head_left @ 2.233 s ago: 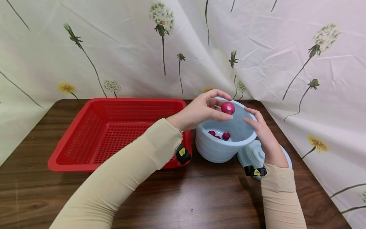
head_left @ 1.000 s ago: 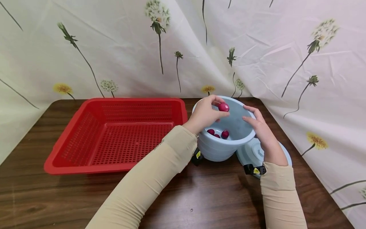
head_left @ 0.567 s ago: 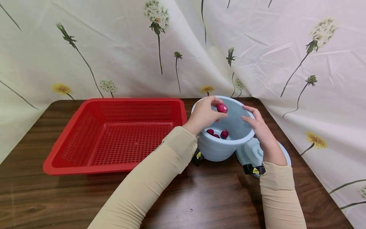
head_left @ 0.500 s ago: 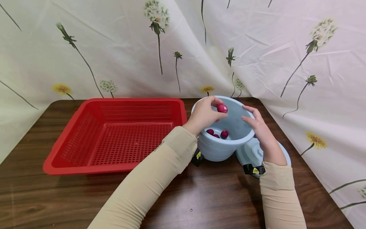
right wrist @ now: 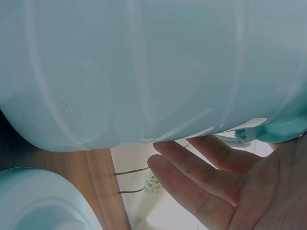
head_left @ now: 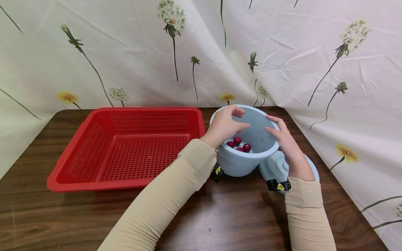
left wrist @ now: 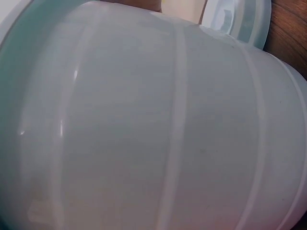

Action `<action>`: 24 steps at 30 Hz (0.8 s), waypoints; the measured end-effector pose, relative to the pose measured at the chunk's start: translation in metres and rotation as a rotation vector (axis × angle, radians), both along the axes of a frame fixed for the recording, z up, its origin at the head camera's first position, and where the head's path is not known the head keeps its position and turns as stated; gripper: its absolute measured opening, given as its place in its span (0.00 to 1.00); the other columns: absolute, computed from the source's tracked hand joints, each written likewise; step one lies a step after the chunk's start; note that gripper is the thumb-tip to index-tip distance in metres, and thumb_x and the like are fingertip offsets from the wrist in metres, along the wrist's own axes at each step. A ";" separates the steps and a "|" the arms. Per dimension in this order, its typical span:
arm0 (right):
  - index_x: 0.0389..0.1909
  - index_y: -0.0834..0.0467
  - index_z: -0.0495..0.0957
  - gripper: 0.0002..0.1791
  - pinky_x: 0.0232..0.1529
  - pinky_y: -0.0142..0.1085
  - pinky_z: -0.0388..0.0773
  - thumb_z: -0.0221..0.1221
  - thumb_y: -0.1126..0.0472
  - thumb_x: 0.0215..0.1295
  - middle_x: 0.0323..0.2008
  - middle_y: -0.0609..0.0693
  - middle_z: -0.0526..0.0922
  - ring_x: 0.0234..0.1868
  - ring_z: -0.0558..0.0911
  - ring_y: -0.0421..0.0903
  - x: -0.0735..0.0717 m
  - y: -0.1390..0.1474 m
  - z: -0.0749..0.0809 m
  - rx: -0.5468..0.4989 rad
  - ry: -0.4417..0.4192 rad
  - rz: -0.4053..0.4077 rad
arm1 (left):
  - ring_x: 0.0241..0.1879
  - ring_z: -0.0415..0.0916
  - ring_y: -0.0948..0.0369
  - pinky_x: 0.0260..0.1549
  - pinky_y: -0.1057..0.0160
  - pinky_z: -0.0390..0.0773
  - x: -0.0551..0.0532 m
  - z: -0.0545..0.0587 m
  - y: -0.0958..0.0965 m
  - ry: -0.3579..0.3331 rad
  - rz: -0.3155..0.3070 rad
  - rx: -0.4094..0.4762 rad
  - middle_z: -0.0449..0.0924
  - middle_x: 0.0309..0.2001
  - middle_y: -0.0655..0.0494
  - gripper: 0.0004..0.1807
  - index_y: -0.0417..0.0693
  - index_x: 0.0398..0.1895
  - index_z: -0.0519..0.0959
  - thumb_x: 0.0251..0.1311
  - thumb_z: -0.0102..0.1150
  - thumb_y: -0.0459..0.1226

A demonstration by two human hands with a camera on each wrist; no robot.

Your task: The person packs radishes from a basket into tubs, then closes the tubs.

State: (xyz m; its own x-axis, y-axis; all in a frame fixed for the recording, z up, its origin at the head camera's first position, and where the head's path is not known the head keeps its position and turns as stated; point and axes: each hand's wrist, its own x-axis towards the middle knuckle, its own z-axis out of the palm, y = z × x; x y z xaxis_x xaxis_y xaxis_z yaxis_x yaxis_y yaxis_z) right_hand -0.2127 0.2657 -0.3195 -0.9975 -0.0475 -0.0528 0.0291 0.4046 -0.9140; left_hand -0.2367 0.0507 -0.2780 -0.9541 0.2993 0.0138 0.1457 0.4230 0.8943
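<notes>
In the head view, a light blue bucket (head_left: 240, 165) stands tilted toward me on the table. Several small, glossy magenta-red balls (head_left: 246, 147) lie at its bottom; their exact kind is unclear. My left hand (head_left: 224, 125) reaches over the bucket's left rim, thumb and fingers spread apart with nothing between them. My right hand (head_left: 290, 146) holds the bucket's right rim, thumb and a fingertip over the edge. In the right wrist view, other fingers (right wrist: 192, 165) lie along the outer wall. The left wrist view shows only the bucket's ribbed side (left wrist: 144, 115) filling most of it.
A red perforated plastic basket (head_left: 125, 184) stands left of the bucket, under my left forearm's far side. A round light blue lid (head_left: 276, 166) lies to the right, partly behind my right wrist. A flowered white cloth (head_left: 132, 52) hangs behind the brown wooden table (head_left: 188, 216).
My left hand moved right, over the bucket, carrying one magenta ball, then let it go. That ball now lies inside with the others. My right hand has stayed on the rim.
</notes>
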 end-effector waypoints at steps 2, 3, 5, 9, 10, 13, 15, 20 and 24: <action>0.78 0.50 0.46 0.34 0.61 0.57 0.66 0.43 0.49 0.76 0.78 0.58 0.42 0.71 0.59 0.63 0.000 0.001 0.000 0.000 -0.002 0.000 | 0.36 0.84 0.59 0.42 0.62 0.82 0.000 -0.001 0.001 0.014 0.010 0.027 0.79 0.57 0.53 0.22 0.50 0.58 0.77 0.60 0.68 0.43; 0.78 0.50 0.47 0.34 0.61 0.56 0.67 0.43 0.49 0.76 0.78 0.58 0.42 0.71 0.59 0.63 0.001 0.001 0.001 -0.001 -0.004 0.002 | 0.33 0.85 0.58 0.41 0.62 0.83 0.000 -0.002 0.001 0.021 0.014 0.052 0.79 0.56 0.53 0.22 0.50 0.57 0.77 0.61 0.67 0.43; 0.78 0.50 0.47 0.34 0.59 0.53 0.68 0.43 0.49 0.76 0.78 0.58 0.43 0.71 0.60 0.63 0.001 0.001 0.002 0.003 -0.011 0.005 | 0.31 0.84 0.61 0.40 0.63 0.82 0.001 -0.004 0.000 0.051 0.025 0.097 0.80 0.55 0.54 0.21 0.51 0.57 0.77 0.62 0.66 0.45; 0.79 0.48 0.48 0.34 0.54 0.46 0.71 0.44 0.47 0.76 0.77 0.59 0.48 0.69 0.64 0.61 0.002 0.001 0.004 0.014 -0.009 0.001 | 0.34 0.84 0.57 0.39 0.64 0.83 0.004 -0.006 -0.003 0.110 0.027 0.225 0.80 0.53 0.55 0.19 0.52 0.57 0.77 0.65 0.63 0.46; 0.79 0.48 0.48 0.34 0.53 0.44 0.71 0.44 0.46 0.76 0.77 0.60 0.51 0.69 0.65 0.61 0.002 0.001 0.004 0.020 -0.002 -0.003 | 0.35 0.84 0.56 0.38 0.64 0.83 0.004 -0.006 -0.003 0.122 0.024 0.253 0.79 0.53 0.55 0.18 0.53 0.57 0.77 0.66 0.62 0.46; 0.79 0.46 0.46 0.35 0.54 0.42 0.71 0.44 0.43 0.76 0.74 0.64 0.59 0.68 0.67 0.60 0.003 0.002 0.006 0.027 0.038 -0.019 | 0.40 0.82 0.56 0.37 0.65 0.83 0.009 -0.005 -0.004 0.172 0.025 0.298 0.80 0.51 0.56 0.17 0.53 0.56 0.78 0.67 0.60 0.46; 0.80 0.47 0.45 0.37 0.54 0.36 0.71 0.43 0.42 0.76 0.71 0.67 0.62 0.65 0.71 0.54 0.005 0.006 0.007 0.027 0.068 -0.039 | 0.42 0.81 0.59 0.37 0.65 0.83 0.015 -0.003 -0.004 0.225 0.026 0.306 0.81 0.50 0.57 0.16 0.54 0.55 0.79 0.67 0.60 0.46; 0.78 0.55 0.49 0.38 0.45 0.22 0.77 0.43 0.40 0.76 0.72 0.67 0.61 0.48 0.78 0.30 0.011 0.025 0.014 -0.056 0.111 -0.096 | 0.41 0.80 0.61 0.41 0.64 0.82 0.034 0.003 0.002 0.349 -0.023 0.390 0.82 0.48 0.55 0.14 0.49 0.52 0.81 0.68 0.58 0.43; 0.76 0.57 0.55 0.38 0.44 0.22 0.79 0.44 0.38 0.75 0.69 0.59 0.69 0.45 0.80 0.27 0.017 0.043 0.019 -0.066 0.121 -0.148 | 0.35 0.80 0.56 0.37 0.61 0.85 0.046 -0.001 0.009 0.357 -0.067 0.550 0.82 0.44 0.48 0.12 0.41 0.50 0.81 0.67 0.59 0.37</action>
State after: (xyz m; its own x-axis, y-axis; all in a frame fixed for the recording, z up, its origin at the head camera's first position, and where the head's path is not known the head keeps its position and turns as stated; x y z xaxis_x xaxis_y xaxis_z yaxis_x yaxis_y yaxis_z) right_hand -0.1956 0.3088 -0.3007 -0.9928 0.1005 0.0659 -0.0276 0.3428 -0.9390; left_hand -0.1902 0.0601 -0.2786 -0.8422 0.2169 0.4937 0.4832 -0.1027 0.8695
